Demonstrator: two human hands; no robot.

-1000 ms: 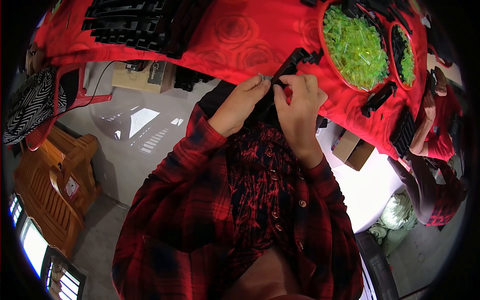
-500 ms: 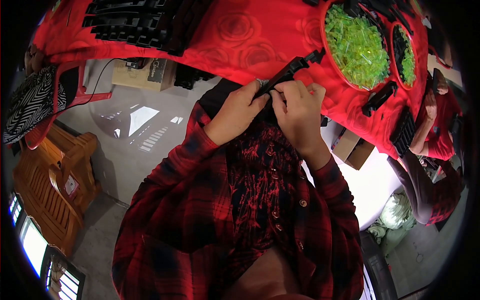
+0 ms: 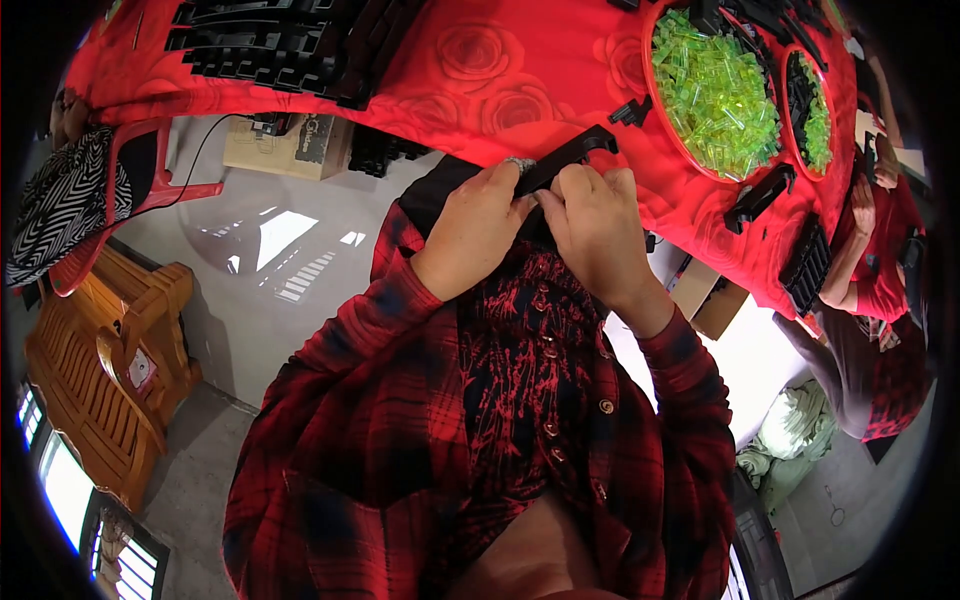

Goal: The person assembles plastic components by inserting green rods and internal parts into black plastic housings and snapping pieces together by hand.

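Note:
My left hand [image 3: 480, 225] and my right hand [image 3: 598, 225] meet over the near edge of a table covered with a red rose-pattern cloth [image 3: 510, 80]. Together they grip a long black plastic strip with a hooked end [image 3: 572, 155], which slants up to the right onto the cloth. My fingers cover its lower end. Both sleeves are red and black plaid.
A round red tray of green translucent plastic pieces [image 3: 715, 85] sits at the right, a second tray [image 3: 812, 105] beside it. Stacks of black plastic parts [image 3: 270, 45] lie at the far left. Loose black parts [image 3: 760, 190] rest nearby. Another person [image 3: 880, 270] sits at right. A cardboard box [image 3: 285, 150] stands under the table.
The black strip has tilted up further onto the cloth and my hands have shifted slightly along it, staying closed around it.

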